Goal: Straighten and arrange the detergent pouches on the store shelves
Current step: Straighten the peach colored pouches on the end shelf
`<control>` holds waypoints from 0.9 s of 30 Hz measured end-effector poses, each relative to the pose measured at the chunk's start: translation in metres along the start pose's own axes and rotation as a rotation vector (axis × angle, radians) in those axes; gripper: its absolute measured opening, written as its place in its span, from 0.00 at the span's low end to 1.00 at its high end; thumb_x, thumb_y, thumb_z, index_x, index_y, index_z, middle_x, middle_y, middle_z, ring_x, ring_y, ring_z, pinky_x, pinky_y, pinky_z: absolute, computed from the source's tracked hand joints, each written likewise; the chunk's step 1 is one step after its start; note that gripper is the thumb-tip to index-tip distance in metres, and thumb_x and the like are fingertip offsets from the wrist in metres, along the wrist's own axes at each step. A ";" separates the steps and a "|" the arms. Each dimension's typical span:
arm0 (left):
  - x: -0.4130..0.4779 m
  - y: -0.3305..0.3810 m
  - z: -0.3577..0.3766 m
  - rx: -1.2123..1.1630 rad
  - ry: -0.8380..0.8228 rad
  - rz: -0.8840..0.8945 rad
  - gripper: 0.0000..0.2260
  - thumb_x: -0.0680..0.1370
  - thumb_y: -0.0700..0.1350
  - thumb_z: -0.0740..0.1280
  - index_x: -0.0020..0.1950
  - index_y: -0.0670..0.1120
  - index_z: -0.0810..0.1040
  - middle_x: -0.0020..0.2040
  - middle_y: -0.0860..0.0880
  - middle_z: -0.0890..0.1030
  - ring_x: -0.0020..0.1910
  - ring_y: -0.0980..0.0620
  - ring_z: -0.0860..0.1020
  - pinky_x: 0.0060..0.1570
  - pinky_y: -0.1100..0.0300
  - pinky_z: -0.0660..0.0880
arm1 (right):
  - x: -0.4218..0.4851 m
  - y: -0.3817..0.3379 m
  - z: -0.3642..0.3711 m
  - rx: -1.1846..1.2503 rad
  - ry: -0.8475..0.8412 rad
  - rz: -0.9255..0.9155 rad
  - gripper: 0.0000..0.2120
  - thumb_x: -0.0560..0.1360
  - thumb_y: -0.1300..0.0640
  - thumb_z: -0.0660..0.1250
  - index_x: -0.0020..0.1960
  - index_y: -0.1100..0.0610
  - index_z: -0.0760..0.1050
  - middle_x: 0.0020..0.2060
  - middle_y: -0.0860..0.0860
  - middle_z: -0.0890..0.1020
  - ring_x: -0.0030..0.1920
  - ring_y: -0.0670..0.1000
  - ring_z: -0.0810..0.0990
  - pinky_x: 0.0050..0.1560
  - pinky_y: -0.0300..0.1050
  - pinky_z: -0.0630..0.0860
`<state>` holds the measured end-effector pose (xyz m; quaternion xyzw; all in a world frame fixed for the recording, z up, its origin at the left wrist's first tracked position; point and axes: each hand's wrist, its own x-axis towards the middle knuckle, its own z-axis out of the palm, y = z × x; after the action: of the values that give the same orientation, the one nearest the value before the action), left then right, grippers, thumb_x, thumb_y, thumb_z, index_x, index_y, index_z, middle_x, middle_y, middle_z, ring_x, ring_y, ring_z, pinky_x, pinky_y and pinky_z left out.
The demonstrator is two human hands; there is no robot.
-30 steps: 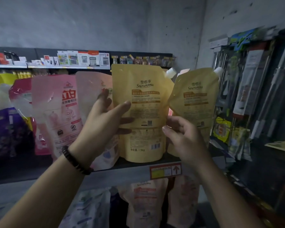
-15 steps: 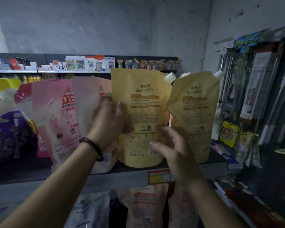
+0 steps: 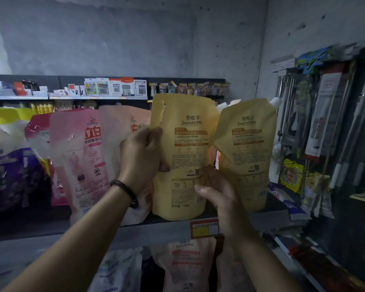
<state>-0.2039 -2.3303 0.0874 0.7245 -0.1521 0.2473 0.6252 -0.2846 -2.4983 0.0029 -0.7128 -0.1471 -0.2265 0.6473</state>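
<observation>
Two-handed hold | left hand [image 3: 142, 157] gripping yellow pouch [image 3: 183, 148], left edge | right hand [image 3: 218, 196] gripping lower right | upright at shelf [image 3: 51, 227] front edge

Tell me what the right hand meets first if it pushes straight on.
The front yellow pouch: the right hand grips its lower right edge. Past it, probably the second yellow pouch, though depth is unclear.

a dark shelf [image 3: 30, 227] carries upright pouches: a yellow pouch [image 3: 183, 144] between the left hand [image 3: 141, 157] and right hand [image 3: 219, 194], a second yellow pouch [image 3: 249, 144] just right of the right hand, a pale pink pouch [image 3: 122, 127] behind the left hand, then a pink pouch [image 3: 82, 157] and a purple pouch [image 3: 6, 175] further left. a red price tag [image 3: 204, 228] sits on the front edge under the right hand.
</observation>
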 end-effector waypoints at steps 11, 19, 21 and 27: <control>0.012 0.002 -0.004 -0.039 0.103 0.026 0.10 0.86 0.48 0.66 0.48 0.52 0.84 0.37 0.44 0.86 0.25 0.46 0.83 0.25 0.52 0.82 | 0.007 -0.001 0.015 -0.006 -0.009 -0.005 0.25 0.76 0.51 0.69 0.72 0.42 0.76 0.66 0.41 0.82 0.68 0.43 0.80 0.71 0.54 0.75; 0.025 0.016 -0.017 -0.061 0.179 0.130 0.15 0.85 0.48 0.67 0.41 0.46 0.83 0.25 0.49 0.78 0.19 0.48 0.76 0.20 0.61 0.69 | 0.008 -0.007 0.017 0.042 -0.041 -0.035 0.27 0.80 0.57 0.72 0.75 0.41 0.73 0.68 0.38 0.81 0.69 0.41 0.78 0.70 0.48 0.74; 0.025 0.020 -0.024 -0.076 0.185 0.180 0.15 0.85 0.48 0.66 0.41 0.44 0.82 0.25 0.49 0.77 0.18 0.48 0.75 0.20 0.61 0.68 | 0.009 -0.004 0.017 0.042 -0.025 -0.037 0.28 0.78 0.56 0.72 0.75 0.39 0.73 0.67 0.37 0.81 0.69 0.40 0.78 0.70 0.48 0.74; 0.018 0.028 -0.047 -0.178 0.129 0.196 0.15 0.86 0.49 0.66 0.42 0.46 0.83 0.33 0.37 0.78 0.20 0.47 0.73 0.26 0.56 0.72 | 0.011 -0.004 0.019 0.117 0.022 -0.011 0.23 0.82 0.58 0.70 0.66 0.32 0.72 0.54 0.22 0.81 0.57 0.24 0.78 0.53 0.28 0.77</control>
<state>-0.2117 -2.2874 0.1253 0.6306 -0.2030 0.3388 0.6681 -0.2746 -2.4801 0.0106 -0.6702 -0.1569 -0.2287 0.6884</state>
